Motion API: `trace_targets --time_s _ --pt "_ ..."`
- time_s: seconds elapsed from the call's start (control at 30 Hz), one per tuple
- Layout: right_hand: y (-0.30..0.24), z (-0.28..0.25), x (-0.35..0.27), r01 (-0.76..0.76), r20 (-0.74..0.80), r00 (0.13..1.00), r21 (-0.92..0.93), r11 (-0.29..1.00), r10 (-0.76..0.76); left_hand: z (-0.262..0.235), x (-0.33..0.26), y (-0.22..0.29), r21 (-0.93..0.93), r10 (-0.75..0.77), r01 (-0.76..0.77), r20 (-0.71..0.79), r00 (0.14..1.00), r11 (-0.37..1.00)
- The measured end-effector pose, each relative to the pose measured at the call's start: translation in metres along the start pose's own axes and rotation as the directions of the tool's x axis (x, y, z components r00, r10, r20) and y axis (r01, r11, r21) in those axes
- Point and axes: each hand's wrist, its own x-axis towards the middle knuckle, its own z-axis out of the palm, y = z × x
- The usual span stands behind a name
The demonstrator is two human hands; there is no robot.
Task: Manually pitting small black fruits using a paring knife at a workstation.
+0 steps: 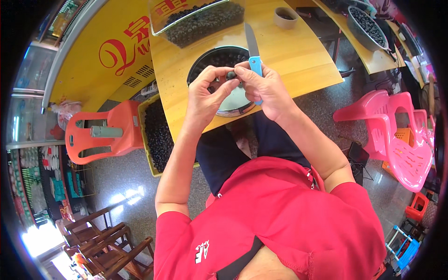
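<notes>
Above a round pan (190, 70), both my hands meet at a small dark greenish round piece (231, 75), too small for me to tell its kind. My left hand (209, 91) pinches it between thumb and fingers. The fingertips of my right hand (265, 89) touch it from the other side. That right hand also grips a knife with a light blue handle (255, 66), its blade (251, 39) upright and pointing away from me. More dark round pieces (219, 57) lie in the pan's far part; a pale surface (239, 100) shows nearer me.
On the wooden table (303, 56) stand a clear bin (205, 21) of dark pieces and a small cup (285, 17). A yellow crate (156, 169) of dark pieces is at left, beside an orange chair (105, 133). A pink chair (396, 135) and a metal basin (373, 44) are at right.
</notes>
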Motion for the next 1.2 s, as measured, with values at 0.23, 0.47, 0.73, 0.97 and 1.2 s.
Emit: trace_targets --time_s 0.23,0.47,0.73,0.97,1.2 --pt "0.002 0.003 -0.001 0.21 0.031 0.975 -0.44 0.873 -0.22 -0.011 -0.001 0.008 0.237 -0.029 -0.001 0.121 0.992 0.971" --pt "-0.006 0.004 -0.005 0.058 0.011 0.998 -0.189 0.98 -0.057 -0.001 -0.007 0.005 -0.082 -0.163 0.162 -0.002 0.987 0.983" --pt "-0.007 0.006 -0.006 0.094 0.025 0.996 -0.37 0.924 -0.091 -0.004 -0.011 0.004 0.05 -0.02 0.021 -0.016 1.0 0.999" --pt "-0.01 0.006 -0.006 0.041 0.071 0.997 -0.216 0.976 -0.026 0.005 -0.018 0.003 -0.32 -0.179 0.155 -0.045 0.983 0.934" --pt "-0.01 0.001 -0.008 0.132 0.152 0.984 -0.278 0.951 -0.093 0.004 -0.022 0.002 -0.507 -0.204 0.177 0.002 0.979 0.843"
